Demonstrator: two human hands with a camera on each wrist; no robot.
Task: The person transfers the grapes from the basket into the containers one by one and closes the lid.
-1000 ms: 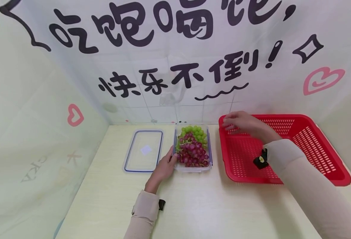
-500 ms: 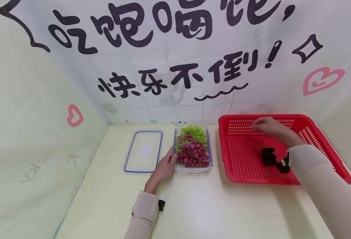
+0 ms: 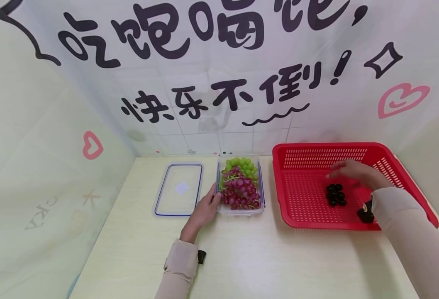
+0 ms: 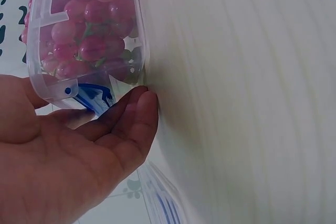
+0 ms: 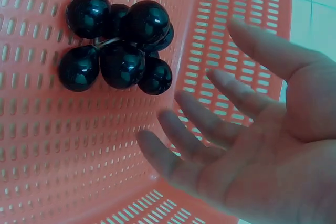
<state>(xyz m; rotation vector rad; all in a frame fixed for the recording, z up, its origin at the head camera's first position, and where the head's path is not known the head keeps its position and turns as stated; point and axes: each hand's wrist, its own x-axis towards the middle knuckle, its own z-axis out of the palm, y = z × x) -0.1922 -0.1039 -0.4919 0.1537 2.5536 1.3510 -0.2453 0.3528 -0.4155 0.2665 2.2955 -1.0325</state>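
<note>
In the red basket [image 3: 301,197] lie black grapes [image 3: 335,195]; the right hand [image 3: 359,173], spread wide, looks ready to grab them, which calls for a soft pinch. The left hand [image 3: 206,209] grips the box [image 3: 240,212].

The head view is brightly and evenly lit, with pale glare thrown on the table [image 3: 260,265] and a soft shadow cast beside the right sleeve [image 3: 410,236]. The left wrist view is hazier; in the teal-tinged right one, fingertips [image 5: 147,139] are blurred and highlights are caught on black grapes [image 5: 122,65].

There are one red plastic basket [image 3: 301,195], one clear plastic box [image 3: 240,212], one blue-edged lid [image 3: 174,199], three grape clusters [image 3: 335,194] [image 3: 242,189] [image 3: 244,163]: black, purple, green.
</note>
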